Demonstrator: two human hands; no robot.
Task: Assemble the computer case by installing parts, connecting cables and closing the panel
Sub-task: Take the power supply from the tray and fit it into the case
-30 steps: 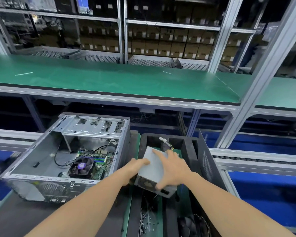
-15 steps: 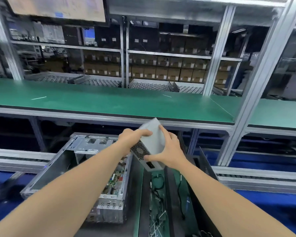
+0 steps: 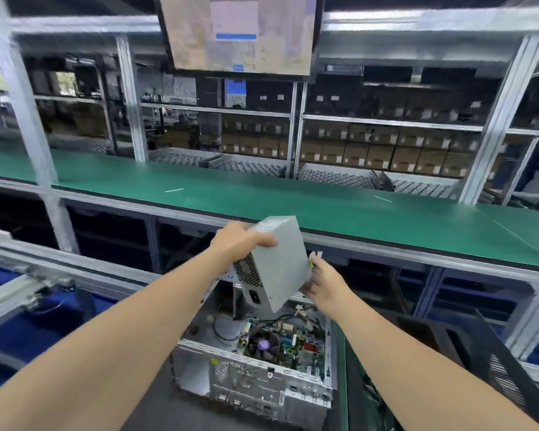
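Observation:
A grey power supply box (image 3: 277,262) hangs tilted in the air above the open computer case (image 3: 255,362), vent grille and socket facing me. My left hand (image 3: 237,241) grips its upper left corner. My right hand (image 3: 322,284) holds its lower right edge, fingers curled behind it near some yellow wires. The case lies on its side with the motherboard, a purple-centred fan and black cables showing inside.
A long green bench (image 3: 262,200) runs across behind the hands. A monitor (image 3: 237,32) hangs above it, with shelves of cardboard boxes (image 3: 386,150) beyond. A black tray with a perforated panel (image 3: 498,368) stands to the right of the case.
Both hands have lifted the power supply out of the black tray and carried it left, over the open case. My view has swung upward and the box has turned more upright.

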